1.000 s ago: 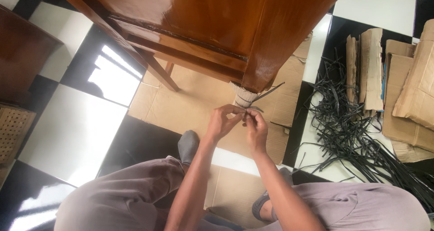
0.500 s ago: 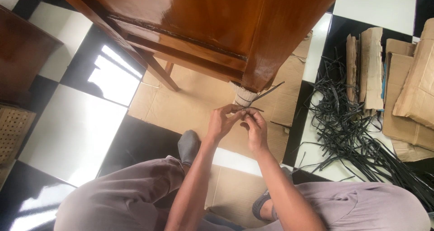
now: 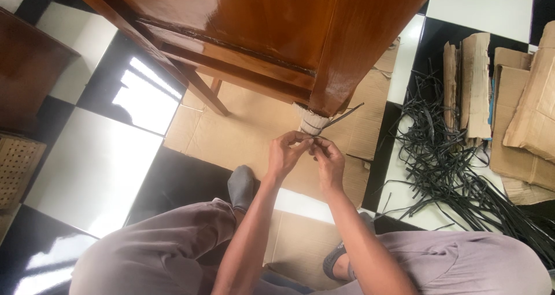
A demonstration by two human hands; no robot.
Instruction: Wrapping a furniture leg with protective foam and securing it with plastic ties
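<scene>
Strap, a thin black strip, runs from the white wrapping at the foot of the wooden leg down to the person's fingers, its free end sticking out to the right of the leg. Both hands meet just below the wrapping. The left hand is cupped, knuckles up, its fingertips pinched on the strap. The right hand faces it, thumb and forefinger closed on the same strip, so the two hands touch at the fingertips. Both forearms reach up from the lap, close together and nearly parallel.

The person sits low on the floor, knees apart in grey trousers, a grey-socked foot showing left of the left forearm. Flattened cardboard lies under the leg and the hands, spread over a floor of glossy black and white tiles that mirror a bright window. The leg belongs to a varnished brown piece of furniture that fills the top of the view.

To the right, well apart from the hands, a loose heap of black straps sprawls across the tiles. Beyond it lie folded cardboard pieces. At the far left edge sits a woven cane panel, beside dark wood.
</scene>
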